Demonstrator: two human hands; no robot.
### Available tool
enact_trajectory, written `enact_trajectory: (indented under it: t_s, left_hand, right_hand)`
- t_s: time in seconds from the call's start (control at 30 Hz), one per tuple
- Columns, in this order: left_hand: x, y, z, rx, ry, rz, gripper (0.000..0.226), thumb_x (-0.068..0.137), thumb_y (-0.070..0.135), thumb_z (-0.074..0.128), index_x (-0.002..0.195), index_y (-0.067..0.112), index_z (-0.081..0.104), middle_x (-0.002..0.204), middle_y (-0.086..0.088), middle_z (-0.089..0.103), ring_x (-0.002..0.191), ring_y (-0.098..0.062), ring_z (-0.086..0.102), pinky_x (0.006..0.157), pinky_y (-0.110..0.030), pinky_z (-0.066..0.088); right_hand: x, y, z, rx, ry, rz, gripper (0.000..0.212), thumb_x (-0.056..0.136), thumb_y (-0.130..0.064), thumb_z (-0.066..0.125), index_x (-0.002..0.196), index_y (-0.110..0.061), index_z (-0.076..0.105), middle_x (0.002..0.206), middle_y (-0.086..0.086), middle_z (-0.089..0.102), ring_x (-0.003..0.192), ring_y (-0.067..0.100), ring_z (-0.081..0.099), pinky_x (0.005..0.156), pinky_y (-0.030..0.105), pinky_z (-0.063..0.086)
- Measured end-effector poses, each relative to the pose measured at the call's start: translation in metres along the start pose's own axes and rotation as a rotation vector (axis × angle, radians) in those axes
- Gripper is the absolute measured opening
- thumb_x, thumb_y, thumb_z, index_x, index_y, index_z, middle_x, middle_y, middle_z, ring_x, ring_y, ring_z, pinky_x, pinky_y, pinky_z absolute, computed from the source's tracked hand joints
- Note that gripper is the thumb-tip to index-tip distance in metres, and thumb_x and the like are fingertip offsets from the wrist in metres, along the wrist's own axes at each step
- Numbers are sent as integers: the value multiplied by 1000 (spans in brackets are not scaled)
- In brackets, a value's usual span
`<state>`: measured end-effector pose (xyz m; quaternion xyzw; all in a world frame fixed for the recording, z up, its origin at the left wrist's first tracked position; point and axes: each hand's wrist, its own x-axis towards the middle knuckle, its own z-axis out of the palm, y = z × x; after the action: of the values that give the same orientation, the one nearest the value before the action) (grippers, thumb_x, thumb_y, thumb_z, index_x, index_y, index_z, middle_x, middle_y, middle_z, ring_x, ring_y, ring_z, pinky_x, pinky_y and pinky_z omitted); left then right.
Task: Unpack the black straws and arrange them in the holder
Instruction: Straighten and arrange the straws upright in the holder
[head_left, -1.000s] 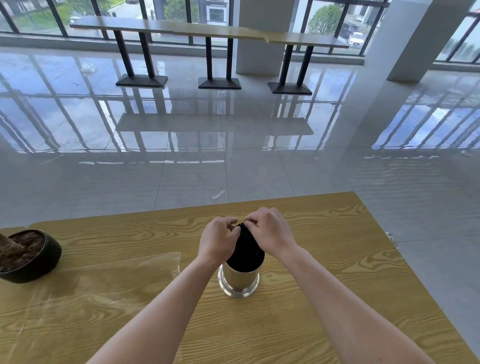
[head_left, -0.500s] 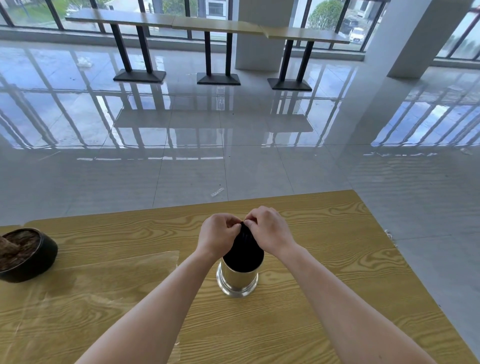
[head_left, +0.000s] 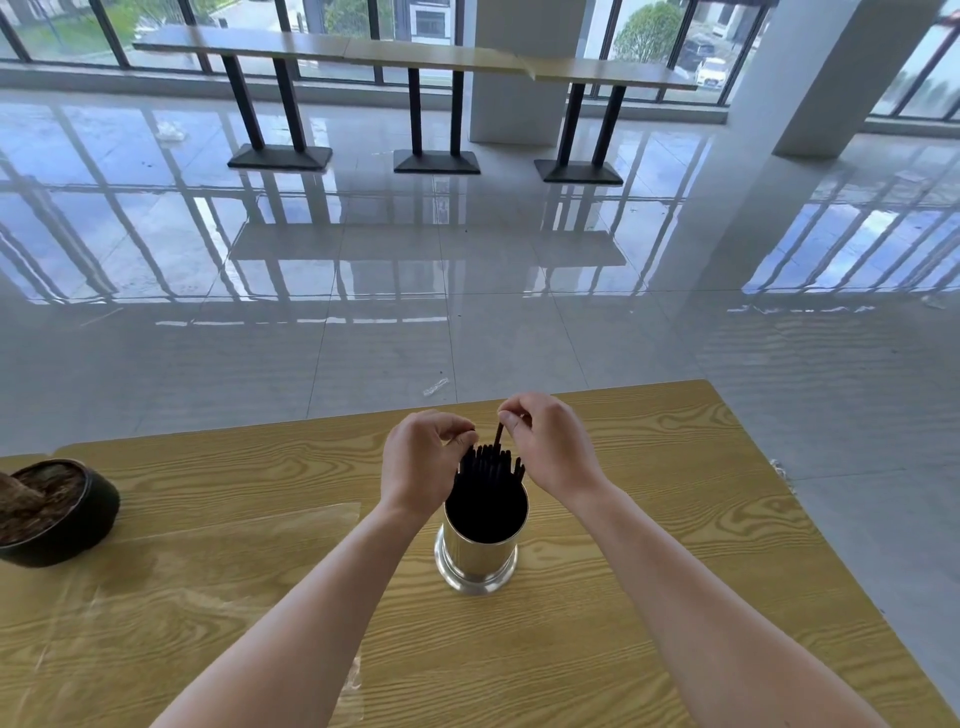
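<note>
A shiny metal holder (head_left: 477, 561) stands upright on the wooden table (head_left: 649, 545), filled with a bundle of black straws (head_left: 488, 478) that stick out of its top. My right hand (head_left: 550, 447) pinches the top of one straw that rises a little above the others. My left hand (head_left: 423, 457) is curled at the left side of the bundle, its fingertips touching the straw tops. Both hands hover just above the holder's rim.
A clear plastic wrapper (head_left: 208, 561) lies flat on the table to the left of the holder. A dark round pot (head_left: 57, 512) with soil sits at the table's left edge. Beyond the far edge is glossy tiled floor.
My hands have spread slightly apart, exposing the straw tops. My right hand has lifted one straw a little above the rest.
</note>
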<state>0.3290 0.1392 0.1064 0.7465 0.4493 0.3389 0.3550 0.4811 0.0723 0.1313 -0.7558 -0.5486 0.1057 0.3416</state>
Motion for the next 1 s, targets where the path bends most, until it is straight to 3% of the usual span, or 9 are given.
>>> enact_trajectory:
  t_s: [0.07, 0.17, 0.3, 0.47, 0.6, 0.77, 0.87, 1.0]
  left_hand:
    - [1, 5, -3, 4, 28, 36, 5, 81, 17, 81, 85, 20, 80, 77, 12, 73, 70, -1, 62, 69, -25, 51]
    - [4, 13, -7, -33, 34, 60, 6, 81, 17, 81, 83, 22, 79, 76, 13, 72, 63, -2, 59, 63, -20, 48]
    - [6, 24, -8, -115, 12, 47, 10, 82, 15, 79, 83, 25, 79, 75, 11, 73, 65, -5, 66, 64, -25, 53]
    - [4, 27, -8, -171, -1, 19, 11, 82, 13, 79, 82, 25, 79, 70, 5, 74, 54, -8, 65, 58, -30, 55]
    - [4, 26, -9, -192, -40, 27, 18, 82, 15, 80, 79, 32, 76, 67, 5, 71, 52, -11, 65, 57, -26, 53]
    - [5, 26, -11, -167, -78, 14, 15, 83, 18, 80, 77, 32, 77, 71, 2, 71, 57, -16, 66, 60, -40, 59]
    - [6, 25, -13, -150, -84, 31, 13, 82, 16, 81, 80, 28, 78, 69, 7, 71, 54, -1, 60, 56, -28, 52]
    - [5, 26, -17, -111, -87, 32, 5, 80, 17, 82, 83, 18, 78, 68, 9, 70, 55, 2, 58, 57, -16, 45]
  right_hand:
    - [1, -5, -4, 8, 25, -37, 11, 97, -17, 65, 101, -11, 73, 89, -3, 70, 79, 11, 60, 66, 17, 42]
    - [4, -15, -10, 29, 26, -67, 10, 97, -19, 65, 99, -13, 74, 88, -4, 71, 78, 12, 63, 69, 25, 47]
    - [6, -25, -13, 69, 8, -97, 11, 95, -18, 68, 100, -14, 77, 91, -1, 75, 78, 14, 67, 71, 30, 55]
    - [6, -26, -13, 75, 17, -74, 9, 93, -20, 71, 101, -17, 74, 88, -5, 75, 76, 9, 66, 70, 26, 54]
    - [7, -26, -15, 109, -7, -55, 10, 90, -20, 75, 99, -17, 72, 85, -5, 75, 74, 11, 71, 70, 35, 61]
    - [6, -26, -16, 145, -39, -66, 3, 90, -22, 76, 89, -21, 73, 75, -5, 74, 68, 10, 72, 67, 41, 62]
    - [4, -24, -18, 194, -45, -59, 6, 92, -23, 73, 87, -26, 71, 72, -3, 74, 65, 12, 72, 66, 43, 62]
    - [1, -13, -21, 216, -26, -9, 2, 91, -20, 73, 91, -18, 72, 76, -4, 73, 73, 17, 72, 72, 45, 61]
